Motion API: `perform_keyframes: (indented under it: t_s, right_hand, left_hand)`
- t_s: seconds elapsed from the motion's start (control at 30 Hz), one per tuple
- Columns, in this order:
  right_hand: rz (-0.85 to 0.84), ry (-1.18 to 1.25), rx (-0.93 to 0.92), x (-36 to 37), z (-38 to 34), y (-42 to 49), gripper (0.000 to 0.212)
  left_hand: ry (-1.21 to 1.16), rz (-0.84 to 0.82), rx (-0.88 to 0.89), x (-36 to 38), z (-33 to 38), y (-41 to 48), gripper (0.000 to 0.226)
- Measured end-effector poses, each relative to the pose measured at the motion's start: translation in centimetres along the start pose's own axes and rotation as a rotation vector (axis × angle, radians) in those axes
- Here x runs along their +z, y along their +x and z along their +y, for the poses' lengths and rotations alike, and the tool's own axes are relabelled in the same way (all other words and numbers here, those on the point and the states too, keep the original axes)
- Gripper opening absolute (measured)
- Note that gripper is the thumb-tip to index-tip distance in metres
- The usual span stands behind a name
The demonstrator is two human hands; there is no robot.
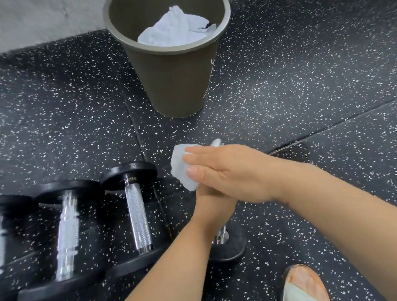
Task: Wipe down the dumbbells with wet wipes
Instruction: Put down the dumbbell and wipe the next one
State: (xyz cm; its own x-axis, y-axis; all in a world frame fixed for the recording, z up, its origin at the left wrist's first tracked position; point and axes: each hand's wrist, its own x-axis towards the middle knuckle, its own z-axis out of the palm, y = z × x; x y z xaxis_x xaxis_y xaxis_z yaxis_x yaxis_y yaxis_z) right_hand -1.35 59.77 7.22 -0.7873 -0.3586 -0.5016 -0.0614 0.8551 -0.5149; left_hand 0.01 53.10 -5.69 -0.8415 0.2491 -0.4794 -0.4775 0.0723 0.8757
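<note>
Right hand [233, 171] presses wet wipe [180, 169] with flat fingers | left hand [209, 202] grip hidden | dumbbell [228, 249] likely heavy, rigid; take at handle

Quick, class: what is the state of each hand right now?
Left hand: cannot tell, its fingers are hidden under the other hand.
Right hand: open, straight fingers pressing the wet wipe.
</note>
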Motion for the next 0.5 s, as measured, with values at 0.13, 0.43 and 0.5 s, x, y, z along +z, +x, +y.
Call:
perform_keyframes:
  t_s: [0.13, 0.43, 0.5]
  right_hand:
    - [-0.04, 0.021, 0.081, -1.1, 1.8, 2.3, 0.04]
    - [0.199, 0.36, 0.124, 1.7, 7.1, -3.7, 0.06]
    - [0.222, 0.315, 0.111, 1.8, 6.1, -5.0, 0.072]
  left_hand:
    - [0.252, -0.039, 0.102, 0.1, 0.4, -0.3, 0.026]
    - [0.269, 0.004, -0.03, -1.3, 0.5, 0.3, 0.029]
    - [0.263, -0.005, -0.051, -1.6, 0.7, 0.2, 0.025]
